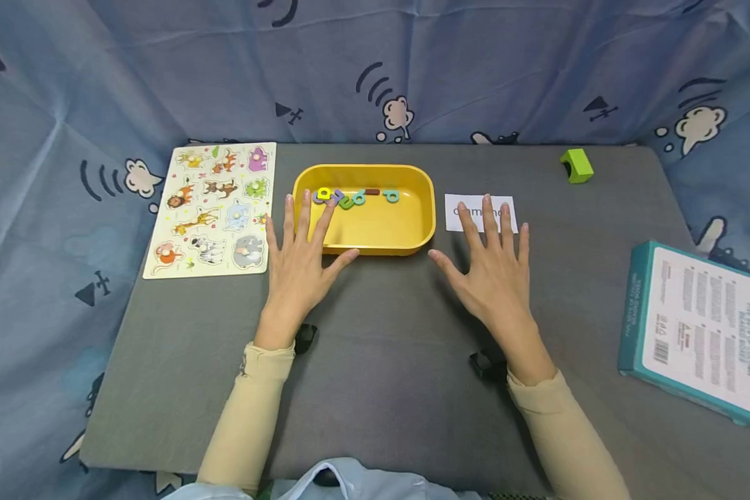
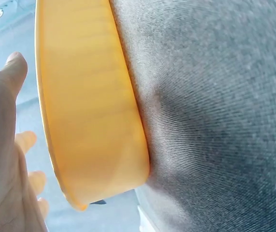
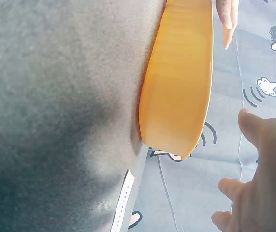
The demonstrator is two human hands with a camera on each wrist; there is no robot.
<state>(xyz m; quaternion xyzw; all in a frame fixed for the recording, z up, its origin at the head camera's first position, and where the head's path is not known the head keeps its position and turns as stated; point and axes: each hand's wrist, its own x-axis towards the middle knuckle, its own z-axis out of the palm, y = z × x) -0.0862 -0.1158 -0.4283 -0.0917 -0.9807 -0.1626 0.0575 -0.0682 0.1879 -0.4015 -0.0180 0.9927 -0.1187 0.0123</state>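
A yellow tray point(image 1: 381, 232) stands at the table's back middle with several small coloured letters point(image 1: 358, 198) along its far side. My left hand point(image 1: 296, 274), fingers spread, hovers over the tray's near left corner and holds nothing. To the tray's right, my right hand point(image 1: 496, 281) is spread with nothing in it. Its fingertips partly cover a white word card point(image 1: 453, 215), so the full word cannot be read. In the left wrist view the tray's wall point(image 2: 84, 106) is beside the hand, apart from the thumb. The right wrist view also shows a gap between hand and tray.
A wooden animal puzzle board point(image 1: 209, 208) lies at the back left. Toward the back right sits a green arch block point(image 1: 578, 166). A teal and white box point(image 1: 700, 330) lies at the right edge. Blue patterned cloth point(image 1: 325, 76) hangs behind the grey table point(image 1: 400, 389).
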